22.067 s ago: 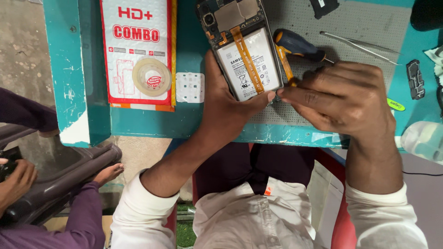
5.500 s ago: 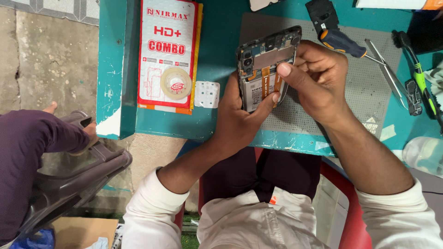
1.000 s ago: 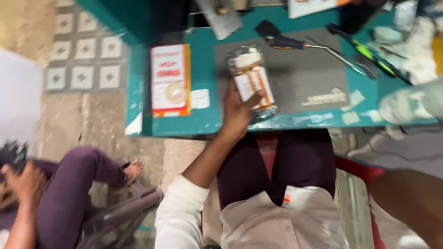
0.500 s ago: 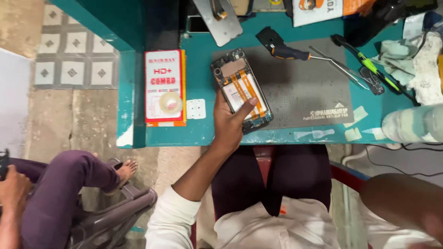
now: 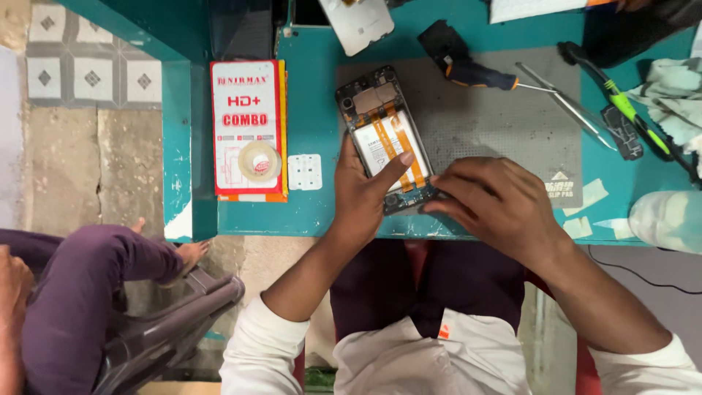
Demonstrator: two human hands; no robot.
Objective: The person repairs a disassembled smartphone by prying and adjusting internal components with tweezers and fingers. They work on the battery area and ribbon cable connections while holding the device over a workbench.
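Observation:
An opened phone (image 5: 385, 130) with its back off lies on a grey work mat (image 5: 504, 124), showing a white battery and orange flex strips. My left hand (image 5: 363, 194) grips the phone's lower left side, thumb resting on the battery. My right hand (image 5: 497, 201) rests at the phone's lower right corner, fingertips touching its bottom edge; I cannot tell whether it holds anything small.
A blue-handled screwdriver (image 5: 475, 73), tweezers (image 5: 563, 102) and a green-handled tool (image 5: 629, 113) lie on the teal table (image 5: 314, 212). A red-and-white box (image 5: 246, 128) bears a tape roll (image 5: 257, 161). A white back cover (image 5: 360, 23) lies behind. Another person's leg (image 5: 88, 271) is at left.
My right hand has come back into view and settled on the phone's lower right corner. My left hand still holds the phone on the mat.

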